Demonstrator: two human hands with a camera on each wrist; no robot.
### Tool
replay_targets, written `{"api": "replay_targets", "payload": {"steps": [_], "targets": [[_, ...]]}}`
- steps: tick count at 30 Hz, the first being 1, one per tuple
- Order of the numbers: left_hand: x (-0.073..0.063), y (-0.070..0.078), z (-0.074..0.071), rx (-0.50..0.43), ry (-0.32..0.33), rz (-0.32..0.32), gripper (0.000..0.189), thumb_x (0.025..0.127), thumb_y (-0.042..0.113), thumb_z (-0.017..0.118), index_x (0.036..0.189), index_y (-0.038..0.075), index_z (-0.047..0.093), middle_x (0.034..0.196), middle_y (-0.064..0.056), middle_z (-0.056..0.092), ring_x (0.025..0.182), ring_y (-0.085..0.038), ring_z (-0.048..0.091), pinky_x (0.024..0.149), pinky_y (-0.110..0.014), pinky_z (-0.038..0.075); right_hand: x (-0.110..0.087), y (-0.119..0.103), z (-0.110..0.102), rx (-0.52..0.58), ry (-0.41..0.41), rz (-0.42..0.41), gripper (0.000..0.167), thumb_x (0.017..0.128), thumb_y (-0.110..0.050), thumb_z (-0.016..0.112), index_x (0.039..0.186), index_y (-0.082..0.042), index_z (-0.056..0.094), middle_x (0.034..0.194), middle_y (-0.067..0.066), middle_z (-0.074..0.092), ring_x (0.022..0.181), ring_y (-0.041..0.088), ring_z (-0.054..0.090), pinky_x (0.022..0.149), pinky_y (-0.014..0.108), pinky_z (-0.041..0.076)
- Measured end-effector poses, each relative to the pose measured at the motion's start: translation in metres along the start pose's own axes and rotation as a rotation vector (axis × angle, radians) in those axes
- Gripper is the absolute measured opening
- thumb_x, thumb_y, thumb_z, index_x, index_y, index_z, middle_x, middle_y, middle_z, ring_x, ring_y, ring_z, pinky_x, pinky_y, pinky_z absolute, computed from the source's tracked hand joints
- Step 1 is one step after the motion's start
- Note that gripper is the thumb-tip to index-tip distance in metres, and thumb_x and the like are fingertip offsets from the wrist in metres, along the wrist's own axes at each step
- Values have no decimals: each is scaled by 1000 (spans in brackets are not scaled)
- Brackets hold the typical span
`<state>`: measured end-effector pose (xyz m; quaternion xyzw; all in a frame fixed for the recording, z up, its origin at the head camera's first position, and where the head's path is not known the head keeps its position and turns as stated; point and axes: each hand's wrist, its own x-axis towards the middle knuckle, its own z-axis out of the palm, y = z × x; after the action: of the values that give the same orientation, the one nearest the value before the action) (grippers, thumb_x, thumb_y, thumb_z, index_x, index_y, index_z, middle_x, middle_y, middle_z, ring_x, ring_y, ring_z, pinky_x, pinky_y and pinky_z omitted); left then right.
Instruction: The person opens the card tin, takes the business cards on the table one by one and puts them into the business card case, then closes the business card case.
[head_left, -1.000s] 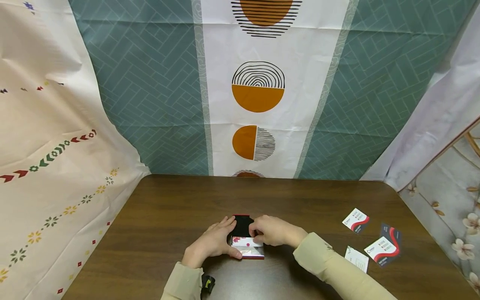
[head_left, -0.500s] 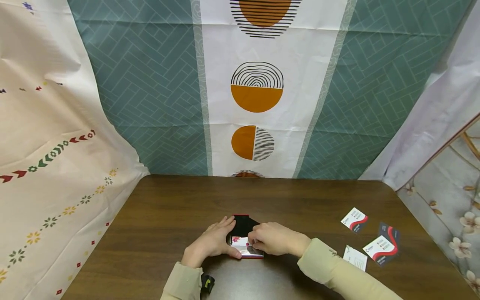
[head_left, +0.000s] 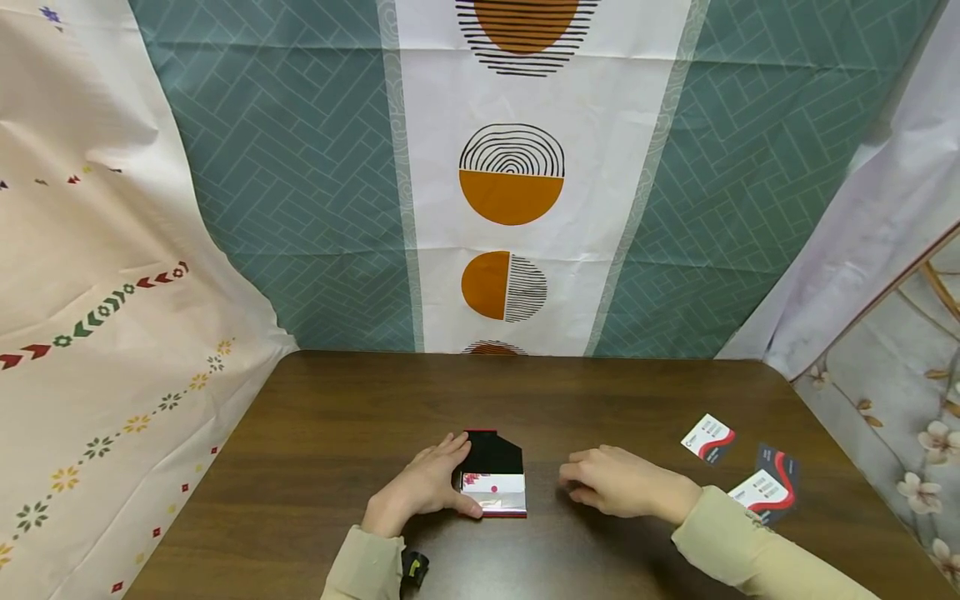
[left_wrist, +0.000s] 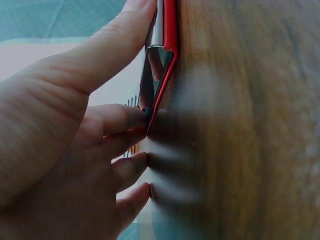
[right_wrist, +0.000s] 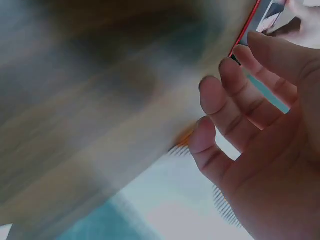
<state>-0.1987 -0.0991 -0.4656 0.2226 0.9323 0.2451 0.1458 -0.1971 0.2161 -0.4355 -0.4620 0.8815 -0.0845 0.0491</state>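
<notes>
A red-edged business card case [head_left: 491, 454] lies on the table with its black lid folded back. A white card [head_left: 510, 482] with pink marks sits in its shiny metal tray. My left hand [head_left: 423, 483] holds the case at its left side, thumb at the tray's front corner and fingers spread along the side. In the left wrist view the thumb rests on the metal edge, and the lower fingertips [left_wrist: 145, 160] touch the table. To the right of the case, my right hand [head_left: 622, 482] hovers with loosely bent fingers and nothing in them.
Several red, white and dark business cards [head_left: 707, 437] lie at the right of the brown table [head_left: 360, 392], some overlapping [head_left: 765, 492]. My right sleeve [head_left: 750, 542] covers part of that area. A patterned curtain [head_left: 510, 208] hangs behind the table's far edge.
My right hand has left the white card and moved right, away from the case. The card now sits lower in the tray, more plainly seen. My left hand has stayed in place.
</notes>
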Motion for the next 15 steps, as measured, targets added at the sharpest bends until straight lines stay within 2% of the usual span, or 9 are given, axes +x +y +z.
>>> {"api": "replay_targets", "payload": {"steps": [3,8,11,15], "targets": [[1,-1,1,2,-4,-4,104,70,50,84,149,-1,38,158,-13,27,146,-34,19,114,-54,21,-20,17,-6,2,40,29,12,87,-12,74,92,-18,64,86,-11,59,73,3,57,61,29,50],[1,-2,1,2,-1,-8,104,70,50,84,149,0,38,157,-14,29,146,-34,19,114,-54,20,-53,46,-18,-5,75,129,18,84,-9,76,96,-16,66,91,-7,63,79,9,62,63,34,53],[1,-2,1,-1,-1,-11,104,69,50,84,149,0,39,157,-14,29,146,-33,20,114,-54,20,-71,60,-25,24,71,194,19,84,-7,75,99,-15,66,94,-5,64,80,9,63,62,32,52],[0,-1,2,-8,-1,-17,105,69,50,84,149,0,38,157,-14,29,146,-33,20,114,-55,19,-93,79,-32,25,97,258,21,82,-4,76,98,-14,66,89,-9,62,75,5,58,59,28,49]]}}
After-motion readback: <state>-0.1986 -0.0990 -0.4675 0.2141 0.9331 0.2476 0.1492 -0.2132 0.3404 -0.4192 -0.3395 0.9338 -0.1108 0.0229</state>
